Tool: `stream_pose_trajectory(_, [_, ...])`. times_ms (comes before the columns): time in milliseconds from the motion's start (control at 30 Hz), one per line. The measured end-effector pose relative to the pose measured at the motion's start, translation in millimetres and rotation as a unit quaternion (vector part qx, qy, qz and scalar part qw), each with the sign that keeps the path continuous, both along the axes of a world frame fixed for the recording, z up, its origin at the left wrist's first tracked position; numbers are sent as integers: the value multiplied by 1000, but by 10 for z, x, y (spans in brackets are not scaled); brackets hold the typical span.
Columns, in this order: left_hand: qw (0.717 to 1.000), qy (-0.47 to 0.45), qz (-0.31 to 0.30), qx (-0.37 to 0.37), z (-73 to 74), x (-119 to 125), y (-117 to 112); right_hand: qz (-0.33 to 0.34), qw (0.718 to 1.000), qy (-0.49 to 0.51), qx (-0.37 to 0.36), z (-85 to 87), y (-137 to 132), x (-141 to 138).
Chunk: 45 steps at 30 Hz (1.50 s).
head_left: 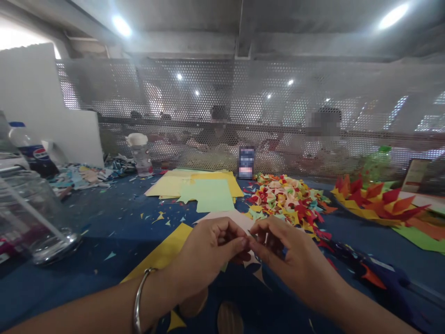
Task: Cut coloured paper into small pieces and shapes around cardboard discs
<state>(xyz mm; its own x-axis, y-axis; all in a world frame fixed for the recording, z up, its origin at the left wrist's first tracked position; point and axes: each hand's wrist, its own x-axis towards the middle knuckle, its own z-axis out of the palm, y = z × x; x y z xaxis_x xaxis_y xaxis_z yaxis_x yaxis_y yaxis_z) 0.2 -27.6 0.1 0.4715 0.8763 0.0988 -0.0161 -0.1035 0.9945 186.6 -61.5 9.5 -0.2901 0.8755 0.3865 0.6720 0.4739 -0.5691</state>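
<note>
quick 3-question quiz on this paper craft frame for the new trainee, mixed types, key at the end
1. True or false: the left hand and right hand meet at the fingertips over the pale paper.
2. Which wrist wears the bangle?
A. left
B. right
3. Fill in: the heap of small folded pieces lies to the ___ of the green sheet.

Key: 1 true; 2 A; 3 right

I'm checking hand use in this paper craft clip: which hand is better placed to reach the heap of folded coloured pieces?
Probably the right hand. The heap of folded pieces lies just beyond it on the blue table, while the left hand would have to cross over. Both hands pinch a small pale paper piece.
</note>
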Motion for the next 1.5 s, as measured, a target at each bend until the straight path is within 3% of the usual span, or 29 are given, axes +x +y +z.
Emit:
stream_pose_trajectory(367, [999, 9, 22, 25, 30, 22, -37, 23, 1000, -10, 15, 4, 35, 6])
stream_pose_trajectory(567, [999, 15, -15, 39, -25, 1, -5, 32, 999, -12, -1, 16, 39, 15])
stream_pose_trajectory(867, [988, 136, -23, 75, -77, -31, 18, 32, 999, -18, -36, -12, 48, 22])
stream_pose_trajectory(1133, [973, 188, -24, 135, -76, -48, 15, 39, 996, -32, -68, 17, 43, 1])
stream_pose_trajectory(1500, [941, 268, 17, 207, 19, -47, -29, 62, 995, -30, -72, 6, 19, -13])
